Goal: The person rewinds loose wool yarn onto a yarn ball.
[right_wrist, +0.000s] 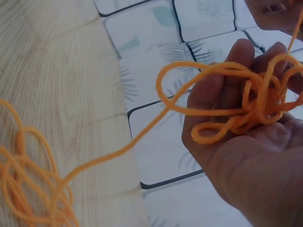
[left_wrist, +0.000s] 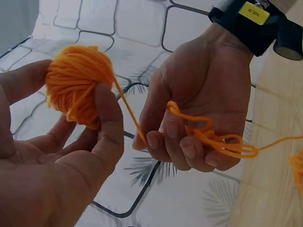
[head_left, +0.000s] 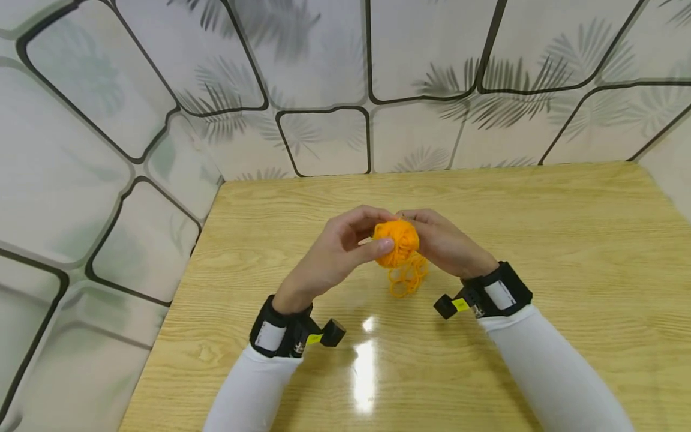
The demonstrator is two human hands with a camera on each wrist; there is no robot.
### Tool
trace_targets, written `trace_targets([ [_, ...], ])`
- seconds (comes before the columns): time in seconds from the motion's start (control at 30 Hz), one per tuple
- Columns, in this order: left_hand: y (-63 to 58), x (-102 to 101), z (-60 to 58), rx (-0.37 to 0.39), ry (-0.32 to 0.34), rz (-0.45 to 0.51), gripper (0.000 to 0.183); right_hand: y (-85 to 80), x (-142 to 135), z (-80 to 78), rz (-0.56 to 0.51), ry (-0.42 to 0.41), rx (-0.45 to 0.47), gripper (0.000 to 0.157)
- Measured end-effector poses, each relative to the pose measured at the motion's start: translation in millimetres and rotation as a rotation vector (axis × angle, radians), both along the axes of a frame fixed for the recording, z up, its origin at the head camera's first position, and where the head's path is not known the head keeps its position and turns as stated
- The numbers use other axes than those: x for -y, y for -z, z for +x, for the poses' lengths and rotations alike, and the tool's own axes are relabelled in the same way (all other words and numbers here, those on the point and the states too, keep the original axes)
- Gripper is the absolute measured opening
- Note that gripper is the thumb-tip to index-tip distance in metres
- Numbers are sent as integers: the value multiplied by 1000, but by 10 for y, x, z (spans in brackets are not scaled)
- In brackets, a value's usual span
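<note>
A ball of orange yarn (head_left: 396, 242) is held up over the table by my left hand (head_left: 346, 246), its thumb and fingers gripping opposite sides. One taut strand runs from the ball (left_wrist: 79, 85) to the fingertips of my right hand (left_wrist: 199, 104). Loose loops of yarn (right_wrist: 255, 101) lie in that right hand, its fingers curled around them. From these loops a strand drops to a loose tangle of yarn (head_left: 407, 276) on the table. In the head view, the ball hides part of the right fingers.
The wooden table (head_left: 259, 240) spans the space beneath both hands. Behind it and at the left stand walls (head_left: 324, 60) with dark line and leaf patterns. Each wrist wears a black strap with a small camera (head_left: 333, 333). Light glares off the near tabletop.
</note>
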State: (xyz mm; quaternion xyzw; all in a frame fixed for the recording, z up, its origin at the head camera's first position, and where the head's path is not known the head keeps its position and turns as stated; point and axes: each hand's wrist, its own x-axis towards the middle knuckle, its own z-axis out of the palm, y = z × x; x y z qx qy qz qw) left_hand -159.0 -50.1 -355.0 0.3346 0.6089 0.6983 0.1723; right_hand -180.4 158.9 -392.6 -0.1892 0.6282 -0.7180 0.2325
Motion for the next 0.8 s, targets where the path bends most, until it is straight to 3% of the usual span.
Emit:
trace_targets([
  [0.1, 26, -30, 33, -105, -15, -166, 31, -14, -2, -11, 16, 18, -2, 38],
  [0.23, 103, -59, 56, -243, -134, -384, 35, -36, -10, -12, 85, 56, -60, 41],
  [0.33, 165, -80, 40, -309, -212, -475, 37, -60, -8, 15, 191, 124, -146, 41],
  [0.53, 288, -102, -58, -372, -284, -500, 32, -93, 42, 110, 449, 306, -398, 32],
  [0.67, 382, -129, -168, -403, -386, -483, 33, -116, 79, 174, 547, 349, -504, 31],
  [0.73, 421, -151, -250, -346, -437, -425, 35, -112, 95, 191, 557, 352, -521, 31],
  [0.8, 442, -173, -342, -223, -469, -331, 38, -90, 101, 202, 552, 352, -521, 31],
])
